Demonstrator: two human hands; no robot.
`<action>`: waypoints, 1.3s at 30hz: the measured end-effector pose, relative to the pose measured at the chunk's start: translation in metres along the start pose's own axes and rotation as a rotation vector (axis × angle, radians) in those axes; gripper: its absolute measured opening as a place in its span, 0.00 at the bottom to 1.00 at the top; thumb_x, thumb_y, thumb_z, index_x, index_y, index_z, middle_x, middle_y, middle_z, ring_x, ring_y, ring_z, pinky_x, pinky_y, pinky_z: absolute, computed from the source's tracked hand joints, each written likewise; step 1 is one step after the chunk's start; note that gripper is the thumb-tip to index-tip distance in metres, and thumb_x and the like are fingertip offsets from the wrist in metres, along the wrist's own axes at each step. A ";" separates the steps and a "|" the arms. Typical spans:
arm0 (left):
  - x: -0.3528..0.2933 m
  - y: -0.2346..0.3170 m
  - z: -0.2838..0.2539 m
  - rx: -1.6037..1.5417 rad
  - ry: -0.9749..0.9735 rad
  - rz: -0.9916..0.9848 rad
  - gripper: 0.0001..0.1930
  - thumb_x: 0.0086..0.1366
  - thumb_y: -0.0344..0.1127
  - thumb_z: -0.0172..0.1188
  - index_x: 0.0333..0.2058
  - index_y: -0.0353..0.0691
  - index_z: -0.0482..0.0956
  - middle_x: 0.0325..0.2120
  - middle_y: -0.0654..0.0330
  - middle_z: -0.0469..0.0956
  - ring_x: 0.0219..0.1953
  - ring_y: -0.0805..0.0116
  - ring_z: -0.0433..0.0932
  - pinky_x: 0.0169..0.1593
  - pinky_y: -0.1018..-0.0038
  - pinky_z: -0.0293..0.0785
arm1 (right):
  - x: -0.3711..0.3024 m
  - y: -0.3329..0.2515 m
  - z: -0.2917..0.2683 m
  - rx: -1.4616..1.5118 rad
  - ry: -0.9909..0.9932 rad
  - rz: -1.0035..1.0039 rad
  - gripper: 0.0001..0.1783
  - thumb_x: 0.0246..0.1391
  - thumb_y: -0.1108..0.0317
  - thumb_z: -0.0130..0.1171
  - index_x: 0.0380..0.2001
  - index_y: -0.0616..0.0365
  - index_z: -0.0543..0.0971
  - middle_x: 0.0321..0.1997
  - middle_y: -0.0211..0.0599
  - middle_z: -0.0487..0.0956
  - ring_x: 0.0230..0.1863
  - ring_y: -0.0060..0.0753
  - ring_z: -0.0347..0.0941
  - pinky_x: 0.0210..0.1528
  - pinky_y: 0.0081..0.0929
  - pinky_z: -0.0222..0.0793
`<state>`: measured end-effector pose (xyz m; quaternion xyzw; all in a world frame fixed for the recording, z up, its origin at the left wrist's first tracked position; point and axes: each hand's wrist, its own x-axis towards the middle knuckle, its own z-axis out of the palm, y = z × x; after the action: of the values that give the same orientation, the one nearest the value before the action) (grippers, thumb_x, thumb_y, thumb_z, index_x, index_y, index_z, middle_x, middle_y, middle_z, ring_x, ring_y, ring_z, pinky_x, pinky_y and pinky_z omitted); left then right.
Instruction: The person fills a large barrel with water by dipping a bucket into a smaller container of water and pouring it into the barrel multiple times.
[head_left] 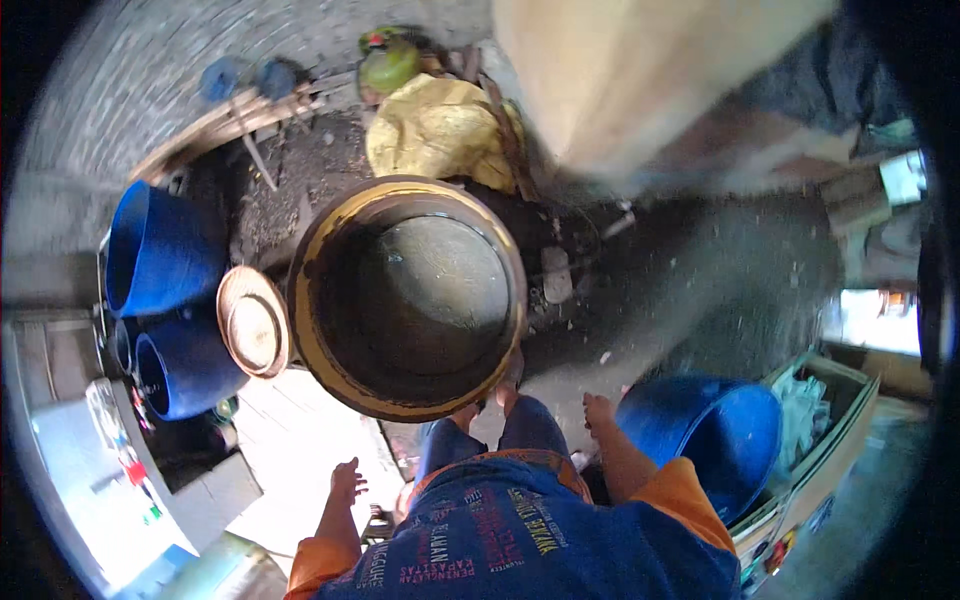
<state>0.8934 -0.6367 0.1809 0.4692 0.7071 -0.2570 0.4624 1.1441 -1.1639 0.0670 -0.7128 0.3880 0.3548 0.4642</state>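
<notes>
My left hand (347, 481) hangs beside my body near a pale white surface, fingers apart, holding nothing. My right hand (599, 413) hangs on the other side, fingers loosely bent and nothing seen in it. It is nearest to a blue plastic barrel (655, 408). Just in front of my legs stands a large round vat (410, 398) with a brown and yellowish rim. Its inside is dark, with a pale, shiny round area at the bottom; I cannot tell whether that is liquid. Neither hand touches the vat.
Two blue barrels (165, 250) and a round pinkish basin (253, 322) stand left of the vat. Beyond it lie a yellowish sack (440, 130) and a green gas cylinder (390, 68). A pale hanging cloth (640, 70) fills the upper right. A wooden-edged box (830, 400) holds whitish bags.
</notes>
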 end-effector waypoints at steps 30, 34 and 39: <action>0.089 -0.190 0.152 -0.707 -0.146 -0.150 0.18 0.62 0.47 0.55 0.38 0.36 0.72 0.23 0.61 0.72 0.23 0.69 0.71 0.25 0.69 0.72 | -0.088 -0.253 0.081 -1.046 -0.069 -0.463 0.15 0.57 0.56 0.52 0.21 0.51 0.69 0.12 0.28 0.63 0.10 0.26 0.59 0.11 0.28 0.53; 0.109 -0.180 0.163 -0.697 -0.004 -0.005 0.18 0.62 0.48 0.54 0.37 0.37 0.72 0.23 0.61 0.72 0.24 0.69 0.72 0.26 0.70 0.72 | -0.068 -0.267 0.088 -1.198 -0.082 -0.437 0.15 0.58 0.55 0.51 0.22 0.52 0.70 0.14 0.28 0.64 0.12 0.26 0.60 0.13 0.28 0.56; 0.063 -0.105 0.092 -0.654 -0.031 0.154 0.18 0.62 0.49 0.53 0.38 0.37 0.72 0.27 0.60 0.75 0.29 0.70 0.74 0.27 0.72 0.73 | -0.016 -0.263 0.079 -1.154 -0.175 -0.645 0.24 0.59 0.47 0.45 0.22 0.57 0.72 0.17 0.32 0.69 0.19 0.29 0.66 0.23 0.35 0.61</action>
<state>0.8284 -0.7281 0.0767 0.3441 0.7073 0.0121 0.6174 1.3573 -1.0161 0.1571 -0.8958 -0.1362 0.4055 0.1210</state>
